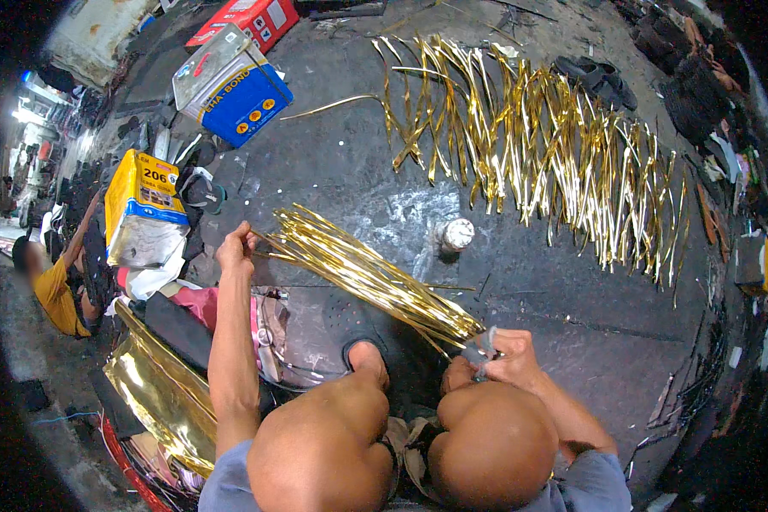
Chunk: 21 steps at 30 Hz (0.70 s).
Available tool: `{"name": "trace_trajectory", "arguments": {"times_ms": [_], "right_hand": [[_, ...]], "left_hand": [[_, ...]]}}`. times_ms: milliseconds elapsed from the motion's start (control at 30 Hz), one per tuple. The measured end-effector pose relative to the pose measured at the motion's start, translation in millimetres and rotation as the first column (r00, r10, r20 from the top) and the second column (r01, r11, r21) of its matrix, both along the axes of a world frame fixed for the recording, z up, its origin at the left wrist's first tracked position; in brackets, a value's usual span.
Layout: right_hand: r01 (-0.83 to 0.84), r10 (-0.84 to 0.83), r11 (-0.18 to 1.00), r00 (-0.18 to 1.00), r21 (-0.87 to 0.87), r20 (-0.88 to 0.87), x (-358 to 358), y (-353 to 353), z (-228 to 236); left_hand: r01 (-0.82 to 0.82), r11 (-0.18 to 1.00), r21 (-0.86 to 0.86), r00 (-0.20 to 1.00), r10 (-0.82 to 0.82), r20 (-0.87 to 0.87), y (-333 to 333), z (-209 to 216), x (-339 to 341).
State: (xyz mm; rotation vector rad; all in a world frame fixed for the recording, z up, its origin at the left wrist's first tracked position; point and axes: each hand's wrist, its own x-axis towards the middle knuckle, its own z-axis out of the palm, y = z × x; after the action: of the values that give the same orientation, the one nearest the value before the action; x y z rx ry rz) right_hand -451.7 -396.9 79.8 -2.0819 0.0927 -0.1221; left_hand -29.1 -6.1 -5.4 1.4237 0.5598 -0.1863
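A: Where does your bundle of narrow, glossy gold metallic strips (367, 269) lie, and which way does it point?
B: Between your two hands, over the dark grey floor (316, 171). Long axis oblique: one end points upper left, toward your bare left hand (237, 249), the other lower right, toward your bare right hand (510, 360). The strips run roughly parallel, fanning slightly at the upper-left end.

A: And your fingers?
B: Left: bent, tips pinching at the thin strip ends. Right: curled around a small grey object (485, 343) at the bundle's lower end; its kind you cannot tell here.

A: Count what surrounds you.
B: One bundle; one broad spread of loose gold strips (563, 171) at upper right, most strips pointing from top toward bottom, leaning lower right. Individual strips overlap too much to count. One white-topped cylindrical object (457, 235), just right of the bundle. Three box-shaped containers at upper left: one red (269, 21), one blue and silver-grey (252, 102), one yellow, blue and white (145, 200). One shiny gold sheet (166, 392), left of your left forearm.
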Motion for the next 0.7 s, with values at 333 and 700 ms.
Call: {"name": "trace_trajectory", "arguments": {"times_ms": [333,700], "right_hand": [[0.26,-0.24,0.959,0.957,0.116,-0.163,-28,4,-42],[0.416,-0.387,0.908,0.879,0.052,-0.278,-26,-2,-21]], "left_hand": [[-0.177,0.216,0.96,0.754,-0.598,0.273,-95,-11,-9],[-0.107,-0.011,0.994,0.008,-1.0,-0.01,-302,-58,33]]}}
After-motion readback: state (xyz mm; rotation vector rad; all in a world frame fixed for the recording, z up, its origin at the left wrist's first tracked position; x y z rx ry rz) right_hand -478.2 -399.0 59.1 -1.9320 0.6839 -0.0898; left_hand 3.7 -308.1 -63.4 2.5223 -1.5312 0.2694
